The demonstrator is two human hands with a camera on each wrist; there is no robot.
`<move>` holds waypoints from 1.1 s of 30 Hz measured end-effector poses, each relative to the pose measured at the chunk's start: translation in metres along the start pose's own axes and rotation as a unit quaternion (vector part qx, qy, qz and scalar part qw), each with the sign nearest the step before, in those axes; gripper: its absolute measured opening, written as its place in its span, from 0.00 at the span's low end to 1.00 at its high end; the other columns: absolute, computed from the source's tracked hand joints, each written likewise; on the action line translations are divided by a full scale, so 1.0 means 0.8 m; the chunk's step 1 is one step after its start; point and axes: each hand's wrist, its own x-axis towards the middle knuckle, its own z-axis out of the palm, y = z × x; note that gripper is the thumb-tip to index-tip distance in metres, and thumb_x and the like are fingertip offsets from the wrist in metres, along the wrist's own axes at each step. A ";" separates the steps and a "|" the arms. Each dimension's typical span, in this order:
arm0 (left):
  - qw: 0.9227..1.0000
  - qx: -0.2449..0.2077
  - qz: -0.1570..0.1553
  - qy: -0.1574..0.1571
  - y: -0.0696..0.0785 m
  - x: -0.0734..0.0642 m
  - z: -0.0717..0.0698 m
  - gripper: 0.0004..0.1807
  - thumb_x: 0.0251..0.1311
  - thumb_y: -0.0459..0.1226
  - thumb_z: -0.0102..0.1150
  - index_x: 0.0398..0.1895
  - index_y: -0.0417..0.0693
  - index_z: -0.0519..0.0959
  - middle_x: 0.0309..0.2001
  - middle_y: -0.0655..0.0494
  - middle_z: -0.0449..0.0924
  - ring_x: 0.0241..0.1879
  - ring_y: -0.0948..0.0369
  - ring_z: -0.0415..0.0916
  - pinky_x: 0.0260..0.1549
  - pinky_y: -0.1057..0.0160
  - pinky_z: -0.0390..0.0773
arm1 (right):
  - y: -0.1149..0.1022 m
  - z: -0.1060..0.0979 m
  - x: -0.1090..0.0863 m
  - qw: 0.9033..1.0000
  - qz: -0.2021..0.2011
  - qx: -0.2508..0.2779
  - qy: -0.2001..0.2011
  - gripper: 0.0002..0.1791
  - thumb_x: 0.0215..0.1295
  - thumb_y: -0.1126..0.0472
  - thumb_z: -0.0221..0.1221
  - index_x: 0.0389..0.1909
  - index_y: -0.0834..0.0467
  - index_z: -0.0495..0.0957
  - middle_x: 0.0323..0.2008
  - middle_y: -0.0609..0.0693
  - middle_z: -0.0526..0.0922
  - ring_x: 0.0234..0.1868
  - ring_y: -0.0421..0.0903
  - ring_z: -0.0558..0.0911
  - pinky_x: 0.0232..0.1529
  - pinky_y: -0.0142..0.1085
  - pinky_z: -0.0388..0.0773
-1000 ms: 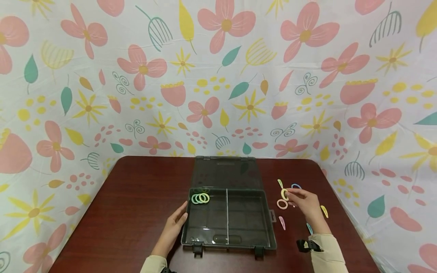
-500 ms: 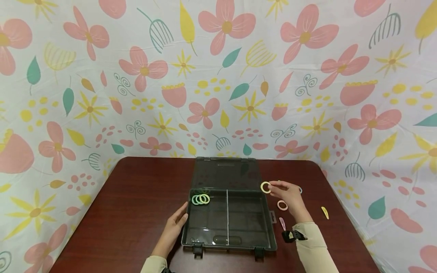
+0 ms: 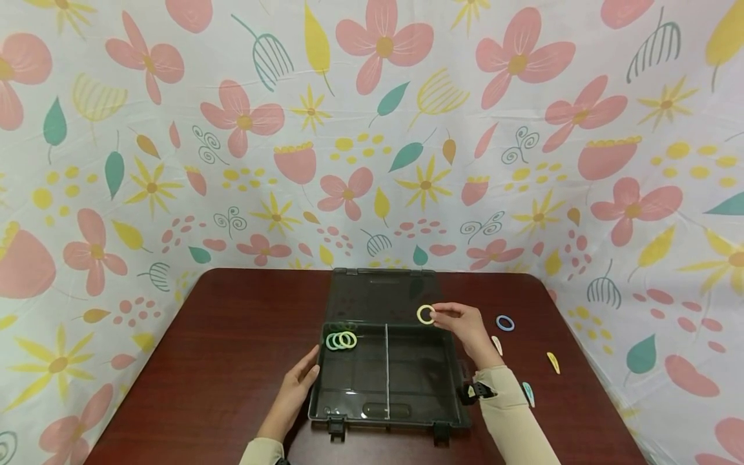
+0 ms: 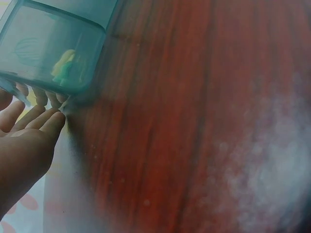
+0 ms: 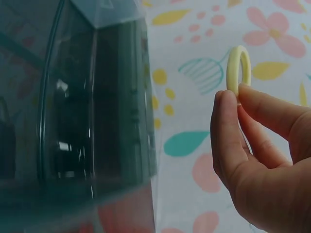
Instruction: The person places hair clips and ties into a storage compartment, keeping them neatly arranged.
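My right hand (image 3: 463,323) pinches a pale yellow hair tie (image 3: 425,314) between thumb and fingertips, over the back edge of the right compartment. In the right wrist view the hair tie (image 5: 233,73) stands upright from the fingertips. My left hand (image 3: 293,391) touches the left wall of the open dark clear box (image 3: 388,423), its fingers fairly straight along the side in the left wrist view. Several green and yellow hair ties (image 3: 341,340) lie overlapping in the back left corner of the left compartment. The right compartment holds nothing visible.
A white divider (image 3: 387,368) splits the box, and its lid (image 3: 383,294) lies folded back behind. On the table to the right are a blue hair tie (image 3: 505,323), a yellow hair clip (image 3: 553,363), a teal clip (image 3: 528,394) and a pale clip (image 3: 496,345).
My right hand has carried the pale yellow hair tie left from among the clips to above the box's back edge. The left hand has stayed at the box's side.
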 end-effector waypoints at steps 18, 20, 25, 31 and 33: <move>1.000 -0.001 -0.003 0.000 -0.002 0.000 0.001 0.28 0.71 0.37 0.49 0.73 0.49 0.61 0.72 0.43 0.56 0.71 0.44 0.49 0.65 0.40 0.54 | 0.009 0.088 0.019 0.999 0.009 0.014 -0.048 0.17 0.58 0.70 0.66 0.48 0.71 0.80 0.42 0.60 0.84 0.39 0.52 0.85 0.46 0.48 0.80; 1.000 -0.001 -0.003 0.001 -0.002 0.000 0.000 0.28 0.71 0.37 0.50 0.73 0.49 0.61 0.72 0.43 0.56 0.71 0.44 0.49 0.65 0.40 0.54 | 0.010 0.095 0.019 0.999 0.010 0.013 -0.050 0.16 0.57 0.70 0.66 0.47 0.70 0.81 0.41 0.59 0.84 0.39 0.51 0.85 0.47 0.48 0.80; 1.000 0.000 -0.004 0.000 -0.001 0.000 -0.001 0.28 0.71 0.38 0.50 0.73 0.51 0.61 0.73 0.44 0.55 0.72 0.44 0.48 0.66 0.40 0.53 | 0.010 0.110 0.017 0.998 0.004 0.008 -0.064 0.15 0.57 0.70 0.66 0.45 0.68 0.82 0.41 0.60 0.84 0.39 0.51 0.85 0.49 0.51 0.78; 1.000 -0.001 -0.004 0.000 0.000 0.001 0.000 0.28 0.71 0.37 0.50 0.73 0.51 0.61 0.73 0.44 0.54 0.72 0.44 0.48 0.66 0.40 0.53 | -0.004 0.126 0.003 0.996 -0.010 -0.005 -0.090 0.15 0.58 0.71 0.64 0.47 0.73 0.79 0.41 0.65 0.83 0.39 0.55 0.85 0.45 0.47 0.81; 1.000 -0.003 -0.005 0.000 0.000 0.001 0.000 0.28 0.71 0.36 0.49 0.73 0.51 0.60 0.73 0.45 0.54 0.72 0.44 0.47 0.66 0.40 0.53 | -0.003 0.132 0.002 0.996 -0.011 -0.005 -0.087 0.15 0.58 0.72 0.64 0.46 0.74 0.79 0.41 0.66 0.83 0.39 0.55 0.85 0.45 0.48 0.81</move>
